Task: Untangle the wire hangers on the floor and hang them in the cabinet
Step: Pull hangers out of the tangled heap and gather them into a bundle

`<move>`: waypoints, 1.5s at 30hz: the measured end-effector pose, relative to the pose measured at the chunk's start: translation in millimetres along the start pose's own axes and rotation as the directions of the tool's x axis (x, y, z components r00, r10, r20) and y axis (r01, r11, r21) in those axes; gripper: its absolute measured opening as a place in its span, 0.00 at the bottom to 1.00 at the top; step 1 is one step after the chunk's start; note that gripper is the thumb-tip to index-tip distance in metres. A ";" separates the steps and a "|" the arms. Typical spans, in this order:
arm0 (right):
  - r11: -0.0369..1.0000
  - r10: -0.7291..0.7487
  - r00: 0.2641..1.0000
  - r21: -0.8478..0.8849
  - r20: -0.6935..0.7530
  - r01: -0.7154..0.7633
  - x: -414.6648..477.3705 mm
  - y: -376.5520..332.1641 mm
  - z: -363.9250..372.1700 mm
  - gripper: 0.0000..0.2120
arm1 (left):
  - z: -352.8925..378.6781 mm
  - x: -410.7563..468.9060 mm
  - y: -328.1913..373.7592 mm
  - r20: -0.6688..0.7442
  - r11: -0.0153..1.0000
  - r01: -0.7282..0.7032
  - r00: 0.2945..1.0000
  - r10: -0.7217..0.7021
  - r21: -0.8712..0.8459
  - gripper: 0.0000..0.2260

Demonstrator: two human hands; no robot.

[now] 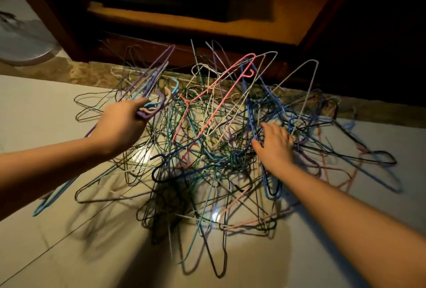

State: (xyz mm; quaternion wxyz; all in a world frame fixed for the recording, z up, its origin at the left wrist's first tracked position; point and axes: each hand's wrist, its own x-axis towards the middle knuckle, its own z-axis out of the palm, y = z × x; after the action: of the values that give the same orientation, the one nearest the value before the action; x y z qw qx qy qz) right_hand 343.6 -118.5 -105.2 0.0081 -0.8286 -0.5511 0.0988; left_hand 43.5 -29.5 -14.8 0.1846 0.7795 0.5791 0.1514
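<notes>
Wire hangers [207, 140] lie in one dense knot on the pale, glossy tiled floor [46, 108], heaped against its far edge at the foot of a dark wooden cabinet [207, 22]. A strip of mottled brown stone [92, 71] runs along that edge beneath them. The hangers are thin bent rods, triangular with a curled hook at the top; many look wrapped in a fuzzy or thread-like coating of purple, blue, pink, green, white or black. They cross at every angle, some flat on the tiles, others propped up on end. One pink hanger [217, 78] stands highest near the middle of the heap, tilted toward the cabinet.

Near the heap's left side, the left hand [119, 126] has its fingers curled tight round a bunch of hooks [149, 109], purple, light blue and beige, whose frames fan out above and below the fist. At the heap's right side the right hand [275, 145] rests palm down on the tangle, its fingers loosely spread among blue and black wires; no wire is plainly gripped. Bright spots of light glint off the tiles under the pile.
</notes>
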 end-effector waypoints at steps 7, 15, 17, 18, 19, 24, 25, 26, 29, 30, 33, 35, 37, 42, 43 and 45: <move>0.868 -0.481 0.868 -0.068 0.125 0.491 42.7 -59.3 -14.0 0.18 | 3.7 14.2 2.7 -0.014 0.997 0.034 0.999 -0.035 -0.074 0.11; 0.891 -0.454 0.889 -0.009 -0.055 0.454 66.0 -36.9 -38.7 0.11 | 2.6 11.6 -12.0 -0.005 0.994 0.045 0.999 -0.046 -0.102 0.11; 0.932 -0.361 0.931 0.006 -0.058 0.362 64.6 -28.3 -36.0 0.11 | 3.5 11.4 -13.3 -0.003 0.994 0.061 0.998 -0.061 -0.093 0.11; 0.945 -0.328 0.944 -0.004 -0.020 0.328 63.9 -25.5 -33.5 0.12 | 3.4 11.4 -13.2 -0.001 0.993 0.068 0.998 -0.068 -0.094 0.12; 0.953 -0.302 0.953 -0.023 0.028 0.303 61.8 -25.0 -31.0 0.14 | 2.8 11.5 -12.5 0.001 0.993 0.071 0.997 -0.072 -0.099 0.12; 0.933 0.017 0.999 0.360 0.038 -0.030 65.9 -55.5 -37.3 0.18 | -0.3 13.0 -11.7 -0.007 0.990 0.067 0.998 -0.069 -0.122 0.12; 0.878 0.067 0.996 0.471 0.058 -0.086 71.6 -65.1 -41.8 0.19 | -0.8 13.4 -11.8 -0.011 0.989 0.067 0.998 -0.069 -0.130 0.12; 0.806 0.095 0.990 0.575 0.108 -0.140 78.1 -75.2 -44.9 0.20 | -1.3 14.2 -11.9 -0.014 0.988 0.071 0.997 -0.074 -0.138 0.12; 0.585 0.054 0.973 0.782 0.226 -0.214 88.0 -106.4 -50.3 0.19 | -2.6 18.5 -13.6 -0.021 0.984 0.088 0.995 -0.093 -0.154 0.12; 0.553 0.018 0.976 0.811 0.215 -0.189 88.7 -117.1 -51.2 0.19 | -2.9 20.2 -14.1 -0.026 0.983 0.092 0.995 -0.097 -0.161 0.12; 0.499 -0.081 0.985 0.862 0.152 -0.092 87.7 -150.7 -55.6 0.25 | -3.7 25.9 -15.4 -0.061 0.983 0.088 0.993 -0.099 -0.160 0.11; 0.488 -0.129 0.984 0.872 0.122 -0.044 84.0 -174.0 -60.6 0.29 | -4.3 31.0 -18.3 -0.086 0.983 0.087 0.991 -0.102 -0.160 0.11; 0.469 -0.187 0.975 0.883 0.122 -0.020 76.7 -196.4 -63.3 0.32 | -6.3 37.2 -22.8 -0.110 0.974 0.107 0.985 -0.131 -0.199 0.11; 0.637 -0.361 0.922 0.759 0.139 0.135 47.3 -231.6 -41.2 0.37 | -20.9 52.7 -42.9 -0.217 0.931 0.210 0.935 -0.281 -0.300 0.12; 0.703 -0.391 0.908 0.686 0.150 0.189 42.1 -232.5 -35.8 0.36 | -24.4 54.3 -48.6 -0.234 0.930 0.227 0.925 -0.299 -0.290 0.12; 0.790 -0.442 0.883 0.535 0.157 0.300 35.8 -228.5 -25.0 0.31 | -30.0 54.4 -58.2 -0.251 0.932 0.245 0.916 -0.312 -0.266 0.11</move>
State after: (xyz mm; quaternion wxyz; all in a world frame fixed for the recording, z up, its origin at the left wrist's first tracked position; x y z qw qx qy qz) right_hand 152.9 6.3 -58.3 0.1634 -0.6505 -0.6558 0.3467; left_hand -3.9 41.2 -14.0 0.2063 0.6313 0.6842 0.3012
